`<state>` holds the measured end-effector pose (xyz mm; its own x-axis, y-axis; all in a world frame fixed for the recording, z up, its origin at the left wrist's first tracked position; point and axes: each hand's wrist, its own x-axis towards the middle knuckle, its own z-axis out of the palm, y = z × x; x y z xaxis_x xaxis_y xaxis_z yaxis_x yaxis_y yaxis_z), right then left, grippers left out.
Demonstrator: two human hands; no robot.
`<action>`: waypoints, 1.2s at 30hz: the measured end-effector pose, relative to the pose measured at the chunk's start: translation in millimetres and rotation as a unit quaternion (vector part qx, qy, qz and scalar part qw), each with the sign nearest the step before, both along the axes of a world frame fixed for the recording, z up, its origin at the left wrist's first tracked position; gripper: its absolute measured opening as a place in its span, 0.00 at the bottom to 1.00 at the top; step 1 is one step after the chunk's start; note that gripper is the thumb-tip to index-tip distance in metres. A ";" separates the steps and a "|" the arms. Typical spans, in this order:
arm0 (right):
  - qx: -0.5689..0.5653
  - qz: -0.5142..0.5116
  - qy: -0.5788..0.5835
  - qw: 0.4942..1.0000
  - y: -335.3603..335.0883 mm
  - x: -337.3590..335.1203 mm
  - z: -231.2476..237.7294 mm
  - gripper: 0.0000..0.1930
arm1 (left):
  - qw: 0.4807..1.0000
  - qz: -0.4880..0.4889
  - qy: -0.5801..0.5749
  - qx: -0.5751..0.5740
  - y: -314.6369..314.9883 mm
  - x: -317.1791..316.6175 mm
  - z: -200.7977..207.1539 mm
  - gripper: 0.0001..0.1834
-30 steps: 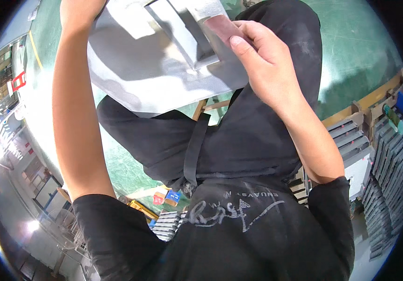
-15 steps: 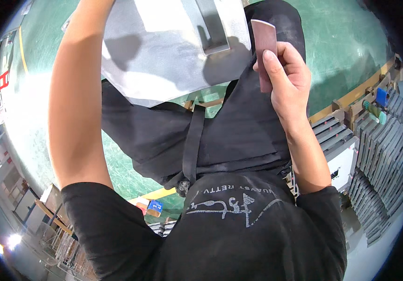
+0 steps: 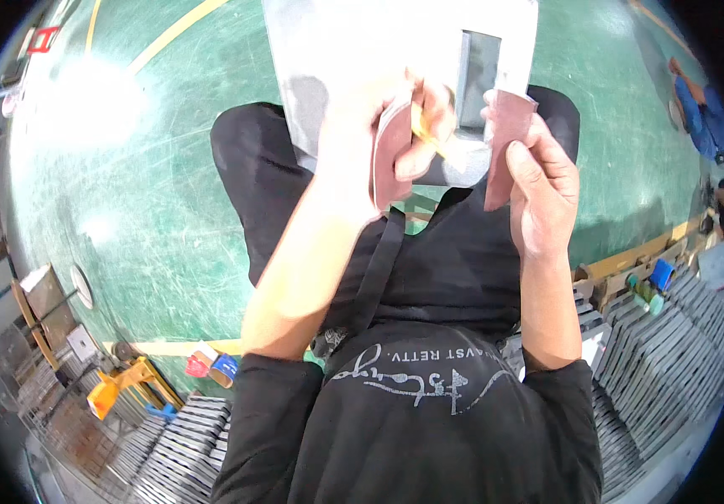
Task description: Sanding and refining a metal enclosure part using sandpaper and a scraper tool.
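Note:
My left hand [image 3: 436, 126] is closed on a curved piece of reddish-brown sandpaper [image 3: 387, 160]. A slim yellow thing [image 3: 426, 133] shows at its fingers, too smeared to name. My right hand [image 3: 547, 189] pinches a flat strip of similar sandpaper [image 3: 509, 147] between thumb and fingers, held upright. Both hands are above the near edge of a pale grey panel [image 3: 305, 105] lying across my knees. Near its right side the panel has a rectangular recess [image 3: 479, 80]. Glare washes out much of its surface.
Stacks of grey slats [image 3: 656, 370] stand at the right, with more slats [image 3: 181, 441] at the lower left. A yellow-framed trolley [image 3: 139, 382] and a small blue box [image 3: 225, 370] are at the left. Another person [image 3: 702, 118] is at the far right on the green floor [image 3: 168, 202].
My left hand has come back from the panel's far part and now shows near my right hand, with sandpaper in it. The right hand with its strip is slightly lower. My view has shifted.

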<state>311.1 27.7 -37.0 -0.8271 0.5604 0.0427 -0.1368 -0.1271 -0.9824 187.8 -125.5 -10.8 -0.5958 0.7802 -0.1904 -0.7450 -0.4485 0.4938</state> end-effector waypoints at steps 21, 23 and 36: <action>0.475 0.048 -0.036 0.878 -40.1 8.3 1.1 0.11 | 0.986 -0.051 -0.004 -0.161 -33.1 62.8 -22.6 0.21; 0.509 0.046 -0.034 0.859 -43.3 10.9 -0.5 0.13 | 0.979 -0.041 0.039 -0.198 -31.1 65.0 -24.8 0.18; -0.028 0.068 -0.103 0.992 -79.1 49.4 -18.4 0.10 | 0.957 0.073 -0.048 -0.276 -41.3 48.6 -48.1 0.09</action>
<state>360.4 -51.4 -55.3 -0.8831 0.4397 -0.1639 0.0891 -0.1859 -0.9785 236.4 -166.7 -58.8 -0.6493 0.4553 -0.6092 -0.7486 -0.2413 0.6175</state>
